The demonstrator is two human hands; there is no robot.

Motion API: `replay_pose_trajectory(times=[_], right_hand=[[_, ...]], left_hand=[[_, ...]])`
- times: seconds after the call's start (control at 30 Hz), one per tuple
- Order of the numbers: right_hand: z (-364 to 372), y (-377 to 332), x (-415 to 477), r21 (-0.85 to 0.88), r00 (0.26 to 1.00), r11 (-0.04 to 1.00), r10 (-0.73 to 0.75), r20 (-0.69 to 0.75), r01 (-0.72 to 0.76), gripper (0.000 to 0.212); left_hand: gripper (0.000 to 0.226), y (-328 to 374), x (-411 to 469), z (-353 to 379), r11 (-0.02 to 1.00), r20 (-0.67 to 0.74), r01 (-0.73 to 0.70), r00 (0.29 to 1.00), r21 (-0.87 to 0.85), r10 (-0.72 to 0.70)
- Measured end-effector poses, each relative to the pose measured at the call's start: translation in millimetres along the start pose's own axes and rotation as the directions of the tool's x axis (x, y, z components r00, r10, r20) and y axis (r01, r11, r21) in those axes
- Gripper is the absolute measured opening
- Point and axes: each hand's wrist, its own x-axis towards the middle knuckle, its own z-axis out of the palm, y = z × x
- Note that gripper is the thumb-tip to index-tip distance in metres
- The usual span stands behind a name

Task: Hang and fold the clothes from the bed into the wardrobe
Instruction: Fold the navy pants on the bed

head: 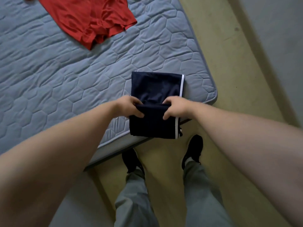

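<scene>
So the navy garment [155,86] sits on the near right corner of the mattress [65,71], and its near end hangs off the edge over the floor [229,79]. Both hands are on it at the crease. The left hand [131,106] pinches the left side of the fold, fingers curled round the cloth. The right hand [176,107] pinches the right side the same way, just beside the white stripe [181,86]. Could be shorts or track pants, honestly can't tell from this angle, it's all dark.

My take on doing this fold well:
- Lift both corners to the same height and carry the hanging half over toward the far end.
- Land stripe on stripe, since that line is a free alignment guide.
- Pull the hands slightly apart while moving so the cloth goes taut and doesn't bunch in the middle.
- Flatten it with a palm before carrying it to the wardrobe, which isn't in view.

The red garment [88,18] lies spread at the far left, well apart, so I'd guess that's next.
</scene>
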Motion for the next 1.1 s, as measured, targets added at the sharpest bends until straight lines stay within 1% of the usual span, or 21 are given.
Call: replay_pose_trajectory(times=[0.1, 0.17, 0.23, 0.3, 0.4, 0.43, 0.5, 0.57, 0.63, 0.7, 0.73, 0.77, 0.8, 0.83, 0.87, 0.9, 0.93, 0.97, 1.0, 1.03, 1.1], right_hand=[[-29.8, 4.7, 33.0, 0.283, 0.985, 0.959, 0.033, -0.168, 0.017, 0.058], [-40.1, 9.6, 57.9, 0.421, 0.970, 0.907, 0.083, -0.227, 0.021, 0.064], [-42.4, 15.5, 82.3, 0.543, 0.954, 0.839, 0.138, -0.266, 0.030, 0.070], [-38.6, 22.4, 103.2, 0.648, 0.936, 0.759, 0.184, -0.299, 0.058, 0.069], [-29.7, 30.9, 123.6, 0.723, 0.914, 0.686, 0.235, -0.329, 0.084, 0.064], [-27.4, 32.7, 127.5, 0.712, 0.902, 0.697, 0.244, -0.356, 0.092, 0.063], [-24.9, 33.7, 132.4, 0.638, 0.868, 0.762, 0.241, -0.435, 0.109, 0.062], [-26.8, 29.6, 133.8, 0.541, 0.827, 0.827, 0.193, -0.529, 0.153, 0.058], [-32.7, 25.2, 132.8, 0.413, 0.791, 0.897, 0.133, -0.597, 0.161, 0.055], [-36.6, 24.0, 132.1, 0.264, 0.784, 0.960, 0.092, -0.614, 0.095, 0.059], [-36.1, 24.5, 131.0, 0.211, 0.784, 0.976, 0.094, -0.613, 0.048, 0.065], [-33.6, 25.5, 128.2, 0.186, 0.775, 0.983, 0.123, -0.619, -0.008, 0.073], [-30.0, 26.7, 124.5, 0.182, 0.752, 0.980, 0.176, -0.636, -0.075, 0.081], [-25.1, 28.7, 119.3, 0.197, 0.718, 0.969, 0.243, -0.652, -0.149, 0.088], [-19.3, 31.5, 113.6, 0.239, 0.690, 0.948, 0.317, -0.651, -0.210, 0.093], [-13.7, 35.4, 108.7, 0.315, 0.684, 0.916, 0.395, -0.613, -0.247, 0.098], [-8.2, 40.5, 104.8, 0.428, 0.708, 0.869, 0.464, -0.532, -0.249, 0.102], [-2.8, 45.7, 101.3, 0.561, 0.752, 0.797, 0.507, -0.422, -0.222, 0.104], [1.6, 50.7, 98.0, 0.681, 0.799, 0.708, 0.514, -0.312, -0.189, 0.101], [3.6, 56.1, 95.4, 0.761, 0.845, 0.627, 0.489, -0.217, -0.167, 0.093], [1.3, 65.0, 92.1, 0.813, 0.918, 0.558, 0.389, -0.078, -0.167, 0.066]], left_hand=[[0.030, 9.6, 34.8, -20.5, 0.963, -0.136, -0.043, 0.991, -0.267, 0.006], [0.034, 11.4, 61.8, -26.0, 0.911, -0.226, -0.087, 0.974, -0.402, -0.007], [0.037, 9.9, 90.6, -22.7, 0.881, -0.330, -0.133, 0.944, -0.454, -0.028], [0.039, 5.5, 116.5, -13.5, 0.865, -0.437, -0.177, 0.898, -0.470, -0.054], [0.041, -2.7, 142.7, -1.5, 0.863, -0.532, -0.211, 0.843, -0.458, -0.077], [0.042, -3.8, 147.6, 0.7, 0.868, -0.551, -0.219, 0.831, -0.445, -0.073], [0.042, -2.4, 153.7, 2.1, 0.880, -0.589, -0.249, 0.807, -0.404, -0.042], [0.041, 1.1, 155.6, -0.2, 0.904, -0.641, -0.285, 0.767, -0.319, 0.016], [0.043, 4.1, 154.9, -5.1, 0.939, -0.693, -0.279, 0.718, -0.201, 0.065], [0.051, 5.1, 152.4, -7.7, 0.977, -0.721, -0.203, 0.687, -0.069, 0.091], [0.057, 4.6, 150.5, -7.3, 0.991, -0.733, -0.131, 0.677, -0.032, 0.066], [0.065, 3.2, 147.7, -5.4, 0.998, -0.746, -0.047, 0.666, -0.038, 0.003], [0.074, 1.4, 143.8, -2.8, 0.995, -0.747, 0.035, 0.658, -0.093, -0.093], [0.083, -0.8, 138.7, 0.5, 0.974, -0.712, 0.092, 0.669, -0.206, -0.214], [0.089, -2.9, 131.9, 4.9, 0.926, -0.627, 0.108, 0.707, -0.362, -0.328], [0.091, -6.6, 125.6, 9.6, 0.849, -0.502, 0.104, 0.766, -0.519, -0.401], [0.087, -11.9, 120.3, 13.9, 0.765, -0.365, 0.096, 0.836, -0.637, -0.409], [0.079, -17.9, 115.7, 17.7, 0.704, -0.255, 0.097, 0.891, -0.703, -0.377], [0.070, -23.6, 111.4, 21.0, 0.675, -0.180, 0.106, 0.924, -0.730, -0.339], [0.062, -29.2, 108.3, 22.9, 0.666, -0.118, 0.126, 0.944, -0.735, -0.310], [0.053, -36.4, 104.8, 23.5, 0.662, 0.003, 0.184, 0.964, -0.727, -0.266]])
